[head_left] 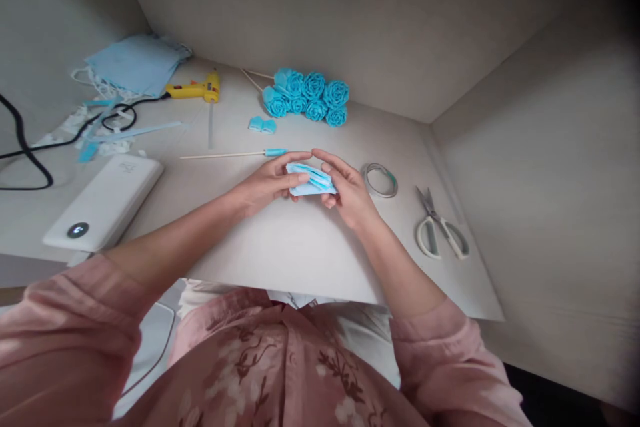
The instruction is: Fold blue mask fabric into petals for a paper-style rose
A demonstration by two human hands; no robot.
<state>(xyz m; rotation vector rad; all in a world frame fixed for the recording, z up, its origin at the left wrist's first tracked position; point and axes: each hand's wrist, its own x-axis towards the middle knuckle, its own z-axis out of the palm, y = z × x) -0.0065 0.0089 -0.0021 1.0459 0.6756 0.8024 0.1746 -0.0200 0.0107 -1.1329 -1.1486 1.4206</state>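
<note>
Between my two hands is a folded stack of light-blue face mask material, held just above the table. My left hand pinches its left end, the thumb lying on top. The fingers of my right hand close on its right end. Just beyond my left hand lies a thin wooden stick with a blue wrapped tip. Small cut blue pieces lie farther back. Behind them rests a cluster of blue handmade roses, some with stick stems.
Scissors and a roll of tape lie to the right. At the left are a white power bank, a yellow glue gun with its cord, blue and white scraps, and a pile of face masks. Partition walls surround the table.
</note>
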